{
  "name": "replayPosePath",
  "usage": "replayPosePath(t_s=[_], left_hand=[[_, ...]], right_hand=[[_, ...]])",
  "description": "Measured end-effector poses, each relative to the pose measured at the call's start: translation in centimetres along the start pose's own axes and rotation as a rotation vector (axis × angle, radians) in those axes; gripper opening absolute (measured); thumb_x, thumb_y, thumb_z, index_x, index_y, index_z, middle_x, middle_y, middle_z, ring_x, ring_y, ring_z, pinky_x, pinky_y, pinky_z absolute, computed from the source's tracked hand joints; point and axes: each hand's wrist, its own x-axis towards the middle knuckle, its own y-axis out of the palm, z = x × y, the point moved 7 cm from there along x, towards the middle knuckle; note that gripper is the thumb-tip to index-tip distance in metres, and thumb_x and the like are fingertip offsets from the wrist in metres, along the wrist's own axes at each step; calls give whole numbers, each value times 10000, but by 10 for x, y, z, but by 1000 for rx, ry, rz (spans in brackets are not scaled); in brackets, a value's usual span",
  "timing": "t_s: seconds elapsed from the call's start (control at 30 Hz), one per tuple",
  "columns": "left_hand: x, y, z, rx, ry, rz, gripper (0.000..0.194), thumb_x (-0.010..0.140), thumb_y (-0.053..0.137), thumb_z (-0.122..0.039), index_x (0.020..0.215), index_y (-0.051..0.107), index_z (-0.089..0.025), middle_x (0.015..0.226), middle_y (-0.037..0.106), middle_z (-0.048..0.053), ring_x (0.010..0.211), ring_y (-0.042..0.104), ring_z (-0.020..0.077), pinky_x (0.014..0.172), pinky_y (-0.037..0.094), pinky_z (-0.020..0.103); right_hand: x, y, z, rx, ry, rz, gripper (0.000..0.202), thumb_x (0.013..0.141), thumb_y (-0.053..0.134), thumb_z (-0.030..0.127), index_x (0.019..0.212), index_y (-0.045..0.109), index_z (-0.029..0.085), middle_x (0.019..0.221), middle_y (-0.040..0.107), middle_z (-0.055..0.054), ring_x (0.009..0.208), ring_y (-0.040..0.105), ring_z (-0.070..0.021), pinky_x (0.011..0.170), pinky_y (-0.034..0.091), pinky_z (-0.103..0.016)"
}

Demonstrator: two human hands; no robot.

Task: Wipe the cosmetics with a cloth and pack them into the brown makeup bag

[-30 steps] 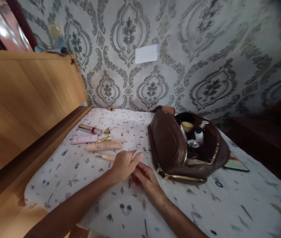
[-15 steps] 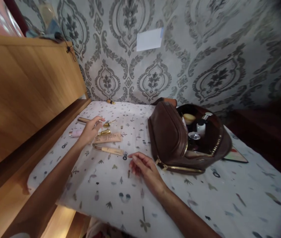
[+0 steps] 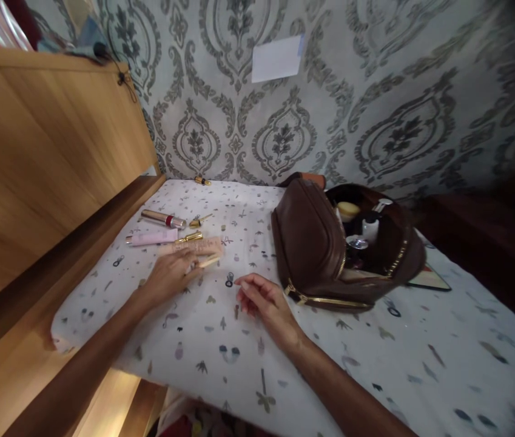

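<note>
My left hand (image 3: 171, 276) is closed on a slim beige cosmetic tube (image 3: 210, 261), whose light end sticks out past my fingers. Just behind that hand lies a wider peach tube (image 3: 209, 245), partly covered by a gold-capped stick (image 3: 190, 237). A pink tube (image 3: 154, 237) and a lip gloss tube (image 3: 163, 218) with a red band rest farther left, near a small gold applicator (image 3: 199, 223). Palm inward, my right hand (image 3: 264, 301) hovers at or just over the cloth with fingers loosely bent and apart, holding nothing visible.
An unzipped brown leather bag (image 3: 312, 243) stands right of my right hand, with a white bottle (image 3: 370, 228) and other items inside. A flat card or palette (image 3: 432, 278) pokes out behind it. A small gold-and-black item (image 3: 202, 181) lies by the wall; a wooden panel (image 3: 57, 121) borders the left.
My left hand has come down and nearer me, from above the gold applicator onto the slim beige tube, and has gripped it. My right hand has stayed nearly still.
</note>
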Motion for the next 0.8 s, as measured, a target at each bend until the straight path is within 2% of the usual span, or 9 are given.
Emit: replayPosePath(t_s=[0.07, 0.13, 0.23, 0.33, 0.47, 0.53, 0.6, 0.7, 0.8], left_hand=[[2, -8, -11, -300, 1, -57, 261, 928, 486, -393, 844, 648, -206, 912, 689, 44, 894, 626, 223, 825, 474, 322], [2, -8, -20, -599, -58, -113, 287, 915, 508, -428, 813, 649, -199, 855, 679, 24, 871, 620, 208, 798, 482, 297], [0, 14, -35, -893, -178, -111, 314, 878, 559, -483, 818, 649, -188, 814, 662, 9, 784, 616, 189, 724, 497, 283], [1, 36, -50, -963, -202, -47, 318, 862, 562, -497, 848, 634, -188, 771, 636, 2, 667, 598, 170, 628, 499, 285], [3, 29, -45, -907, -237, -279, 292, 882, 533, -476, 986, 625, -219, 1001, 673, 39, 1010, 625, 210, 877, 509, 319], [3, 33, -42, -1084, -311, -323, 350, 905, 492, -527, 1093, 579, -245, 1056, 673, 42, 1028, 634, 198, 871, 527, 322], [4, 43, -47, -1303, -357, -288, 423, 869, 552, -567, 1143, 557, -245, 1085, 681, 52, 1009, 652, 195, 841, 545, 315], [2, 60, -62, -1465, -357, -215, 467, 729, 745, -533, 1024, 627, -191, 1011, 713, 69, 965, 672, 212, 824, 541, 302], [-1, 68, -70, -1526, -372, -222, 457, 655, 816, -517, 891, 651, -162, 843, 723, 57, 840, 687, 215, 754, 539, 302]], right_hand=[[-3, 3, 4, -59, -38, 11, 465, 741, 724, 597, 950, 693, 182, 783, 662, -24, 643, 586, -131, 529, 410, -235], [-8, 11, 10, -107, -91, 49, 484, 770, 700, 600, 1038, 697, 197, 923, 690, -54, 833, 637, -178, 650, 490, -268], [-14, 26, 14, -88, -119, 160, 471, 820, 649, 601, 1082, 678, 211, 1004, 682, -51, 894, 647, -187, 744, 526, -302], [-13, 31, 9, -14, -74, 220, 484, 796, 657, 624, 1013, 643, 191, 878, 651, -23, 671, 642, -150, 548, 487, -254], [-7, 18, 5, 25, -68, 93, 466, 761, 690, 617, 913, 580, 190, 683, 547, 48, 466, 513, -83, 437, 358, -210], [-7, 14, 8, -21, -97, 43, 397, 795, 668, 569, 880, 561, 197, 642, 502, 65, 462, 465, -75, 449, 341, -210], [-9, 15, 12, -124, -154, 41, 299, 839, 627, 488, 870, 558, 199, 621, 474, 69, 483, 432, -81, 468, 333, -213], [-13, 18, 20, -302, -278, 37, 149, 854, 564, 341, 840, 557, 193, 619, 439, 65, 540, 399, -94, 507, 324, -216], [-14, 18, 22, -404, -346, 30, 95, 842, 519, 273, 803, 542, 189, 634, 435, 59, 572, 396, -99, 535, 322, -218]])
